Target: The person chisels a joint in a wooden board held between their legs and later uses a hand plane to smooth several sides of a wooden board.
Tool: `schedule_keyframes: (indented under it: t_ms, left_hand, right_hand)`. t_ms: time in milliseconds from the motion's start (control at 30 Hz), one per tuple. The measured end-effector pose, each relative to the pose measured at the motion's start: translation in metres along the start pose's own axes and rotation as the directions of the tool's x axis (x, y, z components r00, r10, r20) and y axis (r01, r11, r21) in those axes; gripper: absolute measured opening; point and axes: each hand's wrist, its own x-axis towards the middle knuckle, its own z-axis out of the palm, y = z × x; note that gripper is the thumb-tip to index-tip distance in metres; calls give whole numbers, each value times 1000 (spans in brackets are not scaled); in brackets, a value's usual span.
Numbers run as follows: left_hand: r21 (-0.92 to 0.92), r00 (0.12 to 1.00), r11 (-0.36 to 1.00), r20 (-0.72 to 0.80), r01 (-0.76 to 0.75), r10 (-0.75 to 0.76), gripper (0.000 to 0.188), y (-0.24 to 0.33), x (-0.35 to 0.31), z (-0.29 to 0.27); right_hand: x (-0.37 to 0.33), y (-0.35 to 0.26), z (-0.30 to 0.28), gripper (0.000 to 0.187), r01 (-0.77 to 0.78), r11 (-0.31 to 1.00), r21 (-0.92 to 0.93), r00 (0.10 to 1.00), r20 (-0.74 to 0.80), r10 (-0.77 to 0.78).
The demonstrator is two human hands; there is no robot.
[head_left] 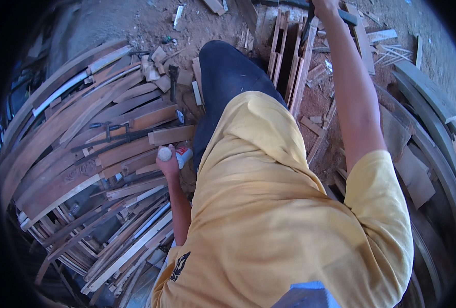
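My left hand (169,165) is low at my left side, fingers closed round a pale round-ended object (164,153); its full shape is hidden. Right beside that hand is a white and red container (185,155), and I cannot tell whether the fingers touch it. At the top edge, my stretched-out right hand (326,6) closes on a dark bar-shaped tool (348,18), partly cut off by the frame. Below it, long narrow reddish-brown wooden pieces (302,69) stand side by side, with dark gaps between them.
A large heap of planks and offcuts (99,159) spreads on the left, with a dark metal bar clamp (110,134) on top. Curved grey boards (428,97) lie at the right. Wood scraps (390,54) litter the dusty ground at the upper right.
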Motion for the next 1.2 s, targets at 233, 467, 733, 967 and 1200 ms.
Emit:
schedule_keyframes:
  t_ms: [233,467,733,967,1200]
  left_hand:
    - [86,998,996,67,-10,4,27,-5,-11,-11]
    - [-8,996,997,-60,72,-72,24,16,1,8]
    - [-7,996,998,-65,63,-63,23,6,4,4]
    - [11,997,1000,-71,23,-22,25,4,7,2]
    - [10,1000,1000,-12,10,-10,25,-8,-1,-3]
  right_hand:
    - [-118,-17,-5,12,244,961,129,952,154,-263]
    - [-74,59,-9,33,-77,978,-194,997,-4,78]
    - [-115,-50,-33,25,103,979,175,994,-62,-94]
    - [-110,22,-28,14,33,997,66,997,-78,-28]
    - [-141,79,-20,35,575,744,-341,784,-32,-620]
